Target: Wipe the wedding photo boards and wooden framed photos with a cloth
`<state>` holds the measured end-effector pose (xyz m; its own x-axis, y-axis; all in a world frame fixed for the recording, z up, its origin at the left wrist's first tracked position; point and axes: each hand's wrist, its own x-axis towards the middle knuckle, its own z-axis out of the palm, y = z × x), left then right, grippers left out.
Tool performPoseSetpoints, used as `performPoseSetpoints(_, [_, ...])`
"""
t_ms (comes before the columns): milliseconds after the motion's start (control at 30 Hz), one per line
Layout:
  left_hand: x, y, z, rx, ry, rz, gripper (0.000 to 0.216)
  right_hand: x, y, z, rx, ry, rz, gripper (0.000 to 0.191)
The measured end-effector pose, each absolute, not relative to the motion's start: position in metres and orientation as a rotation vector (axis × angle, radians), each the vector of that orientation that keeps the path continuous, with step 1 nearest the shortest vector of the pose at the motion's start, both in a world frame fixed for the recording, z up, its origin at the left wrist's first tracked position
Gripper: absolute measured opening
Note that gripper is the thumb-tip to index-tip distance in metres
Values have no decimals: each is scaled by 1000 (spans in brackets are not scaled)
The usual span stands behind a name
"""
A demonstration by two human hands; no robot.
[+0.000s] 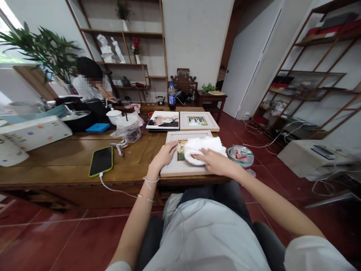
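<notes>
A framed picture (169, 169) with a pale wide border lies flat at the table's front edge. On its left side rests my left hand (164, 153), fingers stretched out over the border and holding nothing. My right hand (213, 161) presses a bunched white cloth (207, 145) against the picture's surface, fingers on the cloth. The cloth covers the right part of the frame and much of the small picture (181, 150) inside. Just behind lie a second framed picture (184, 126) and a photo album or book (160, 126) with a black-and-white cover.
A phone (101, 162) on a charging cable lies left on the wooden table (70, 165). Beyond it are a bagged cup (126, 126), a blue box (97, 128) and a bottle (172, 96). A bin (241, 160) stands right. Another person (91, 81) sits far left.
</notes>
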<state>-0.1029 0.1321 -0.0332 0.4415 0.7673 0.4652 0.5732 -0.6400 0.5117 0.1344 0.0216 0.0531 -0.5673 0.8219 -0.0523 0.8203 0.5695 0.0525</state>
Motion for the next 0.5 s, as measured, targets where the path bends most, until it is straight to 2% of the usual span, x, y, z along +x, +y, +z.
performPoseSetpoints(233, [-104, 130, -29, 2417, 1177, 970, 38, 150, 109, 33, 1745, 2732, 365, 73])
performPoseSetpoints(500, [-102, 129, -27, 2429, 1166, 962, 38, 134, 113, 33, 1634, 2667, 200, 75])
